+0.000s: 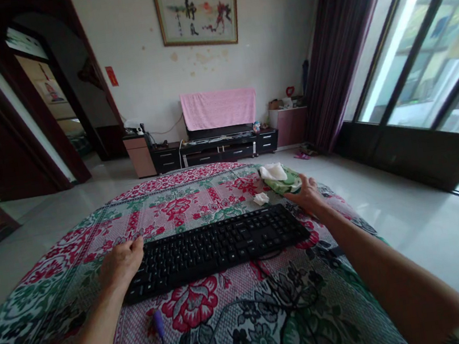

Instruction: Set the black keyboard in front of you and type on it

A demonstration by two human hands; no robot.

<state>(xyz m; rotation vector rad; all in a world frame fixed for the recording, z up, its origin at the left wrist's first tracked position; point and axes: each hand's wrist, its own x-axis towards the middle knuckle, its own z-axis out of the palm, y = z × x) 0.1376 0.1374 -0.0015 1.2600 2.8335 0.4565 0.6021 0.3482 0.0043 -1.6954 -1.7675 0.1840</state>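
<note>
A black keyboard (223, 242) lies slightly slanted across the flowered tablecloth. At its left end is my left hand (122, 261), fingers curled closed over the keyboard's edge; the fingertips are partly hidden. My right hand (308, 197) is past the keyboard's far right corner, its thumb and fingers apart, at the near edge of a green tissue pack (285, 184). Whether the fingers touch the pack is hard to tell. A white tissue (272, 172) sticks out of the pack, and a crumpled tissue (261, 198) lies between pack and keyboard.
A thin black cable (275, 303) loops over the near part of the tablecloth (103, 225). A purple-ended plug (159, 323) lies near the left forearm. Beyond the table stand a low black cabinet (220, 153) and a screen under a pink towel (220, 108). Glass doors are at right.
</note>
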